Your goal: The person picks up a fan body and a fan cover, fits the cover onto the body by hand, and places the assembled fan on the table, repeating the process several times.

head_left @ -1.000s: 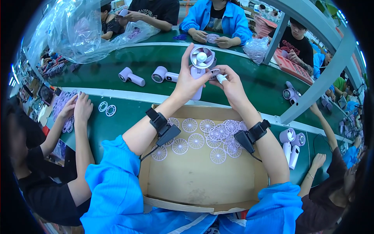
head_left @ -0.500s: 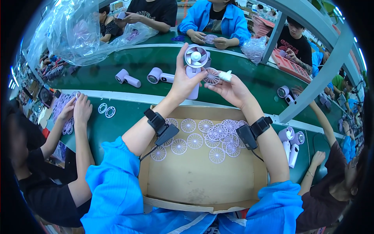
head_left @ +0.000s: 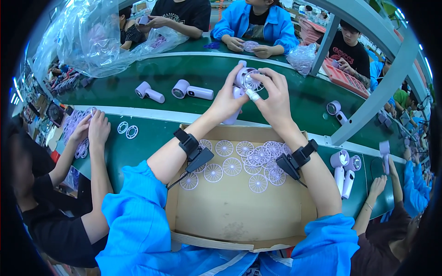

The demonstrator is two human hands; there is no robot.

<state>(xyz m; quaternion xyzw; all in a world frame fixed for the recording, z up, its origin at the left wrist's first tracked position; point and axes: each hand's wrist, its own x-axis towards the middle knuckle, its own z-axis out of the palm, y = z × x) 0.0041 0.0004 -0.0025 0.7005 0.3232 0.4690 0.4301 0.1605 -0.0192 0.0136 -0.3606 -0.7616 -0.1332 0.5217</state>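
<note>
Above the far edge of the cardboard tray, my left hand (head_left: 224, 102) is wrapped round a light purple handheld fan (head_left: 231, 117), its head tilted to the right. My right hand (head_left: 276, 97) pinches a round spoked grille (head_left: 253, 82) against the open front of the fan head. A white wrapping (head_left: 252, 95) covers the right thumb. Whether the grille is seated all round cannot be seen, since my fingers hide part of its rim. In the cardboard tray (head_left: 221, 211) below my forearms lie several more purple grilles (head_left: 231, 166), overlapping in a heap at the right.
Several fans, one of them a lying fan (head_left: 200, 93), are on the green conveyor belt (head_left: 138, 73) beyond. Two upright fans (head_left: 340, 158) stand right of the tray. White rings (head_left: 131, 132) lie left, near a co-worker's hands (head_left: 94, 131). A metal post (head_left: 375, 101) rises at right.
My right hand has brought the grille left onto the fan head, and the fan has turned toward it. At right, a co-worker's arm has drawn back from the belt with a fan in hand.
</note>
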